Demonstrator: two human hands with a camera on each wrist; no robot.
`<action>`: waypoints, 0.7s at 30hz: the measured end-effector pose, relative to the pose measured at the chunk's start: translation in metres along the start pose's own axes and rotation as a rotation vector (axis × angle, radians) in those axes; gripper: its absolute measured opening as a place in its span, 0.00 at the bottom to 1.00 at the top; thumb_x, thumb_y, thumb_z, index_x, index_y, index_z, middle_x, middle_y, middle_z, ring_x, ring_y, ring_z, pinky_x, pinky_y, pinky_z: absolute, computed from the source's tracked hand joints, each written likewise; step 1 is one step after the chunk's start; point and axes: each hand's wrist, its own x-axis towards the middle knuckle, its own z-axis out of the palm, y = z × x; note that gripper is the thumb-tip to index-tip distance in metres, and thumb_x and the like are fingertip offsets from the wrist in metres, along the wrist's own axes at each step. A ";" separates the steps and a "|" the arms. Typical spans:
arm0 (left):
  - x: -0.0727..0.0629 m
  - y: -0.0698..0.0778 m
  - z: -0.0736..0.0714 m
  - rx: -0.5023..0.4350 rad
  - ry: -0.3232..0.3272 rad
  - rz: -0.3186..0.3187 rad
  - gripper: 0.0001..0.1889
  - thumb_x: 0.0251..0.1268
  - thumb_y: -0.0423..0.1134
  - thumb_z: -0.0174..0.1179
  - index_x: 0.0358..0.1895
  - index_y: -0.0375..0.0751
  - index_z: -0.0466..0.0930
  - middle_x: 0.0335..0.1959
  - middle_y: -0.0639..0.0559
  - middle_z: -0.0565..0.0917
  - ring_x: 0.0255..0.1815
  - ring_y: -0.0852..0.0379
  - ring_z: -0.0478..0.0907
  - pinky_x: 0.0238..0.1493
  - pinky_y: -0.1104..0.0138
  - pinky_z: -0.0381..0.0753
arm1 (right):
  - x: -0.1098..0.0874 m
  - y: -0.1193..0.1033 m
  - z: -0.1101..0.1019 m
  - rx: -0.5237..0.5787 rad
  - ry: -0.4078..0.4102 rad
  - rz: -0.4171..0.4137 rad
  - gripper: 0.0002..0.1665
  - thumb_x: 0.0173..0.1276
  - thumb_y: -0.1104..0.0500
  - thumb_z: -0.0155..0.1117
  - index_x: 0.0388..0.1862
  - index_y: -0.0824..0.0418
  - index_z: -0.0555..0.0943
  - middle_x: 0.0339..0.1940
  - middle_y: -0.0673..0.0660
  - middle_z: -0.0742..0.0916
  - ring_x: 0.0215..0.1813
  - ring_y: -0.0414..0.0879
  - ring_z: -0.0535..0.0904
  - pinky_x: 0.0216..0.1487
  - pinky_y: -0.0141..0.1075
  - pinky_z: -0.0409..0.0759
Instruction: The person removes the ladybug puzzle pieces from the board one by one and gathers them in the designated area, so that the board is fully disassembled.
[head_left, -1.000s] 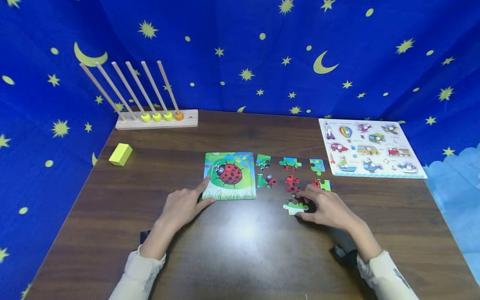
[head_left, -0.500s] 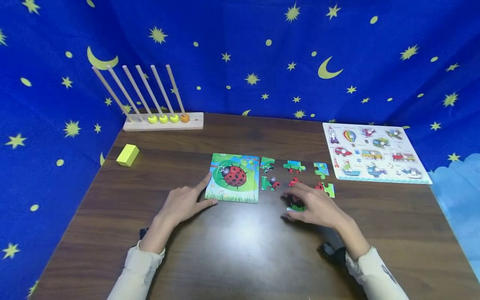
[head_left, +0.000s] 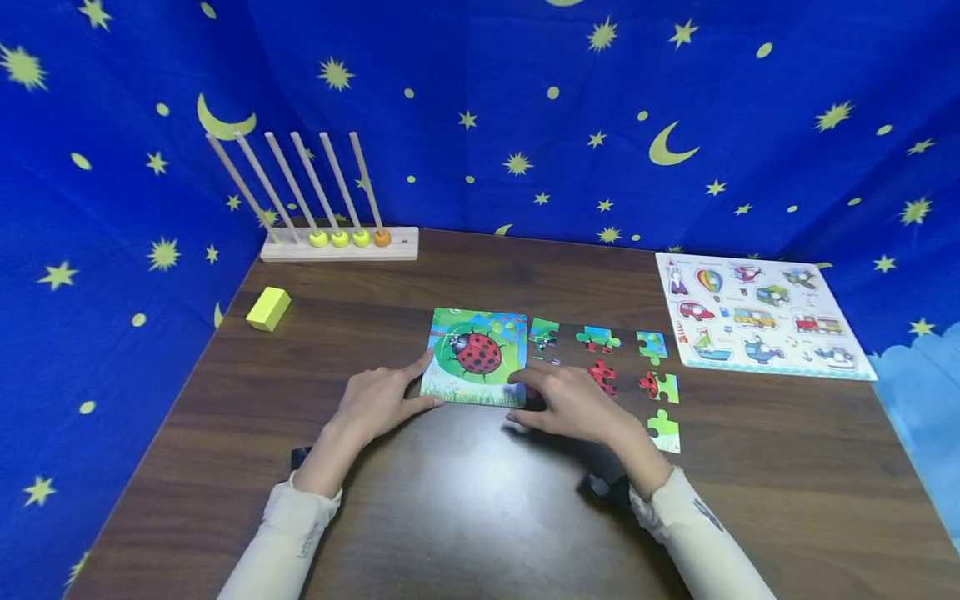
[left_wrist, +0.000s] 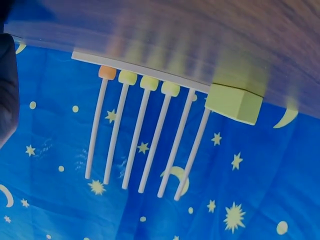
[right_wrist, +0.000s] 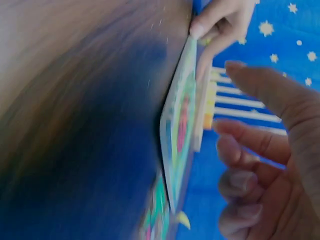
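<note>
A square ladybug picture board (head_left: 477, 357) lies on the table in the head view. My left hand (head_left: 378, 402) touches its left side, index finger at the edge and thumb by the lower left corner. My right hand (head_left: 573, 404) is at the board's lower right corner; in the right wrist view its thumb and fingers (right_wrist: 242, 180) are apart with nothing between them. To the right lie jigsaw pieces: a green one (head_left: 544, 332), a ladybug body piece (head_left: 602, 377) and several others. The right hand partly hides one piece and may cover another.
A vehicle peg puzzle (head_left: 761, 312) lies at the back right. A wooden rack (head_left: 341, 250) with upright rods and coloured beads stands at the back left, with a yellow block (head_left: 268, 309) in front of it. A blue star-patterned curtain (head_left: 480, 125) hangs behind the table.
My right hand has moved left from the jigsaw pieces to the board's right side, uncovering a green corner piece. The left hand stays at the board's left edge. The head view has shifted slightly.
</note>
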 end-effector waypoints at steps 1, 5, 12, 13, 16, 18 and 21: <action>-0.001 0.001 0.001 0.004 0.009 -0.004 0.42 0.61 0.68 0.59 0.75 0.53 0.63 0.09 0.51 0.67 0.15 0.57 0.58 0.16 0.63 0.62 | 0.006 -0.003 0.003 0.002 0.006 0.001 0.26 0.62 0.43 0.72 0.53 0.58 0.85 0.40 0.51 0.86 0.31 0.37 0.75 0.29 0.31 0.73; -0.004 0.003 0.003 0.011 0.029 -0.020 0.43 0.61 0.68 0.59 0.75 0.50 0.64 0.10 0.50 0.70 0.14 0.56 0.63 0.16 0.63 0.64 | 0.031 -0.015 0.016 -0.002 0.034 0.003 0.26 0.63 0.44 0.71 0.53 0.59 0.85 0.43 0.55 0.84 0.29 0.40 0.77 0.27 0.33 0.74; -0.006 0.006 0.003 -0.003 0.055 -0.025 0.43 0.62 0.68 0.59 0.75 0.49 0.64 0.08 0.53 0.66 0.13 0.58 0.57 0.14 0.64 0.61 | 0.066 -0.031 0.034 -0.028 -0.001 -0.009 0.26 0.66 0.46 0.69 0.58 0.58 0.82 0.46 0.56 0.79 0.31 0.43 0.77 0.30 0.36 0.77; -0.006 0.006 0.004 -0.004 0.055 -0.022 0.43 0.62 0.68 0.59 0.75 0.49 0.64 0.08 0.53 0.66 0.13 0.58 0.57 0.14 0.64 0.60 | 0.069 -0.032 0.036 -0.035 -0.008 -0.003 0.26 0.66 0.46 0.69 0.59 0.57 0.82 0.46 0.56 0.79 0.31 0.42 0.77 0.30 0.36 0.77; -0.006 0.005 0.005 -0.015 0.051 -0.020 0.43 0.61 0.68 0.59 0.75 0.50 0.64 0.07 0.53 0.66 0.13 0.59 0.55 0.13 0.65 0.61 | 0.074 -0.032 0.041 -0.044 -0.028 0.020 0.27 0.67 0.46 0.69 0.61 0.56 0.82 0.45 0.55 0.78 0.31 0.42 0.76 0.30 0.36 0.77; -0.006 0.005 0.006 -0.017 0.054 -0.017 0.43 0.61 0.68 0.60 0.75 0.50 0.64 0.07 0.54 0.66 0.13 0.59 0.55 0.13 0.65 0.61 | 0.076 -0.031 0.042 -0.051 -0.034 0.032 0.27 0.66 0.45 0.69 0.61 0.55 0.82 0.44 0.55 0.78 0.31 0.41 0.75 0.30 0.36 0.77; -0.006 0.004 0.007 -0.022 0.068 -0.009 0.43 0.60 0.67 0.60 0.75 0.49 0.65 0.07 0.54 0.65 0.13 0.60 0.54 0.13 0.65 0.61 | 0.077 -0.029 0.044 -0.048 -0.026 0.034 0.28 0.65 0.45 0.70 0.60 0.55 0.82 0.45 0.55 0.78 0.33 0.41 0.75 0.31 0.37 0.78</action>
